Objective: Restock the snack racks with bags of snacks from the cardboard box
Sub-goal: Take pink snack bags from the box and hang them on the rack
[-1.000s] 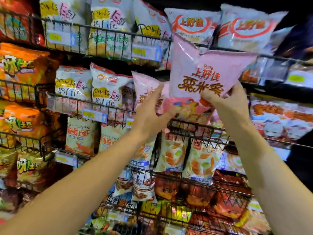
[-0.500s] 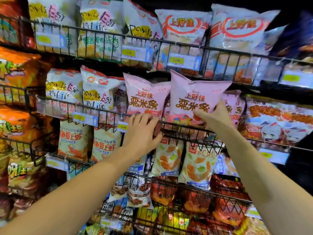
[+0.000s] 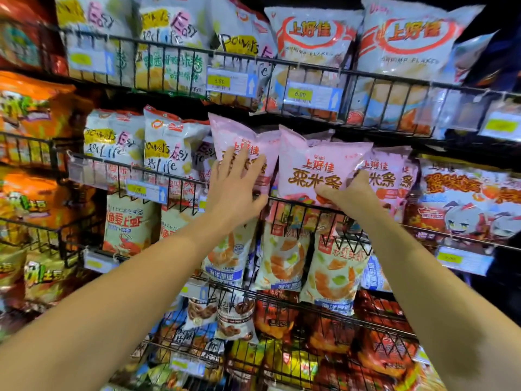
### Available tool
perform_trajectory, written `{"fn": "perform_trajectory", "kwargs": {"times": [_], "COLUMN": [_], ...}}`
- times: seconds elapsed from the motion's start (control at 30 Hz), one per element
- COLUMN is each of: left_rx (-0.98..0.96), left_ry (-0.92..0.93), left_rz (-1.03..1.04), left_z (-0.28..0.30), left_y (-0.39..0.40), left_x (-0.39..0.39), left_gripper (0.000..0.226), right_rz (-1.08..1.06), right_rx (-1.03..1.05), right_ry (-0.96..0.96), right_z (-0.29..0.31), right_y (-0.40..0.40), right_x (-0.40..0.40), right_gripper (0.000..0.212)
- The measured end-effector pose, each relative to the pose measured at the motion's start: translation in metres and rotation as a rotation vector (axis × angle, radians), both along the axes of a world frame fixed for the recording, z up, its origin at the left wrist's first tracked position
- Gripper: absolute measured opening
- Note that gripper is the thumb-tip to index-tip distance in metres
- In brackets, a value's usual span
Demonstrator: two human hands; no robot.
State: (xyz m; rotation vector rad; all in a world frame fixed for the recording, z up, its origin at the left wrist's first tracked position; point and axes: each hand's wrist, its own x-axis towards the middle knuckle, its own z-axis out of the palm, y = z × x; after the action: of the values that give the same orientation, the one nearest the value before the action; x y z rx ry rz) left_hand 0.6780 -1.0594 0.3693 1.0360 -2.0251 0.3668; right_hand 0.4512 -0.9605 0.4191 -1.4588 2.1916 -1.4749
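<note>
A pink snack bag (image 3: pixel 315 162) stands in the middle wire rack (image 3: pixel 310 210), leaning a little left. My right hand (image 3: pixel 348 193) grips its lower right corner, fingers curled round the edge. Another pink bag (image 3: pixel 239 136) of the same kind stands just to its left; my left hand (image 3: pixel 235 187) presses flat against its front with straight, spread fingers. More pink bags (image 3: pixel 392 176) stand behind to the right. The cardboard box is out of view.
Wire racks fill the whole wall. White shrimp-flake bags (image 3: pixel 313 38) sit on the rack above, shrimp-cracker bags (image 3: pixel 335 266) hang on the rack below, orange bags (image 3: pixel 31 108) stand far left. Price tags (image 3: pixel 310 95) clip to the rack fronts.
The pink bag has come down from in front of the upper rack into the middle rack. My left hand has risen from the rack wire onto the neighbouring pink bag.
</note>
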Motion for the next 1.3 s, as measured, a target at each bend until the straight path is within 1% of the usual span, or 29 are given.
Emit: {"fn": "perform_trajectory", "kwargs": {"times": [0.03, 0.07, 0.1, 0.13, 0.17, 0.2, 0.23, 0.27, 0.3, 0.37, 0.5, 0.57, 0.67, 0.77, 0.8, 0.9, 1.03, 1.13, 1.2, 1.3], "left_rx": [0.0, 0.008, 0.017, 0.023, 0.02, 0.004, -0.02, -0.043, -0.06, -0.076, -0.068, -0.05, -0.017, 0.001, 0.011, 0.039, 0.064, 0.122, 0.19, 0.259], "left_ry": [-0.022, -0.048, -0.071, -0.085, -0.09, -0.088, -0.084, -0.078, -0.071, -0.063, -0.074, -0.08, -0.083, -0.077, -0.084, -0.135, -0.141, -0.174, -0.195, -0.274], "left_rz": [0.013, 0.026, 0.037, 0.049, 0.065, 0.084, 0.105, 0.126, 0.141, 0.144, 0.114, 0.096, 0.063, 0.015, 0.003, -0.04, -0.194, -0.316, -0.39, -0.488], "left_z": [0.006, 0.011, 0.015, 0.016, 0.016, 0.015, 0.013, 0.011, 0.009, 0.005, 0.007, 0.01, 0.016, 0.019, 0.017, 0.004, -0.027, -0.06, -0.086, -0.126], "left_y": [-0.002, -0.004, -0.006, -0.007, -0.007, -0.006, -0.005, -0.003, -0.001, 0.001, 0.005, 0.007, 0.016, 0.033, 0.04, 0.064, 0.122, 0.171, 0.204, 0.253], "left_x": [0.0, -0.001, -0.001, 0.0, 0.002, 0.004, 0.007, 0.009, 0.012, 0.015, 0.018, 0.019, 0.024, 0.03, 0.033, 0.038, 0.043, 0.04, 0.034, 0.017], "left_gripper": [0.077, 0.078, 0.078, 0.078, 0.077, 0.076, 0.074, 0.073, 0.072, 0.069, 0.069, 0.071, 0.073, 0.073, 0.073, 0.075, 0.07, 0.067, 0.067, 0.07], "right_rz": [-0.072, -0.148, -0.224, -0.264, -0.275, -0.238, -0.183, -0.137, -0.105, -0.072, -0.083, -0.106, -0.113, -0.079, -0.073, -0.111, -0.117, -0.169, -0.186, -0.206], "right_rx": [-0.153, -0.309, -0.424, -0.471, -0.456, -0.392, -0.313, -0.214, -0.122, -0.068, -0.063, -0.098, -0.084, -0.148, -0.136, -0.001, 0.042, 0.061, 0.148, 0.265], "right_ry": [0.034, 0.146, 0.331, 0.536, 0.721, 0.84, 0.906, 0.932, 0.936, 0.937, 0.969, 0.983, 0.951, 0.913, 0.916, 0.948, 0.894, 0.93, 0.952, 0.877], "right_z": [-0.007, -0.013, -0.019, -0.024, -0.025, -0.024, -0.022, -0.02, -0.019, -0.02, -0.023, -0.021, -0.013, -0.014, -0.018, -0.034, -0.075, -0.114, -0.141, -0.179], "right_y": [0.005, 0.011, 0.015, 0.014, 0.012, 0.009, 0.006, 0.004, 0.002, 0.001, 0.002, 0.003, 0.015, 0.035, 0.045, 0.079, 0.145, 0.205, 0.247, 0.315], "right_x": [0.005, 0.012, 0.017, 0.021, 0.024, 0.024, 0.023, 0.023, 0.022, 0.02, 0.022, 0.024, 0.034, 0.047, 0.051, 0.065, 0.077, 0.082, 0.081, 0.078], "right_gripper": [0.108, 0.102, 0.093, 0.083, 0.075, 0.071, 0.071, 0.071, 0.073, 0.074, 0.076, 0.077, 0.079, 0.073, 0.071, 0.076, 0.073, 0.072, 0.077, 0.078]}}
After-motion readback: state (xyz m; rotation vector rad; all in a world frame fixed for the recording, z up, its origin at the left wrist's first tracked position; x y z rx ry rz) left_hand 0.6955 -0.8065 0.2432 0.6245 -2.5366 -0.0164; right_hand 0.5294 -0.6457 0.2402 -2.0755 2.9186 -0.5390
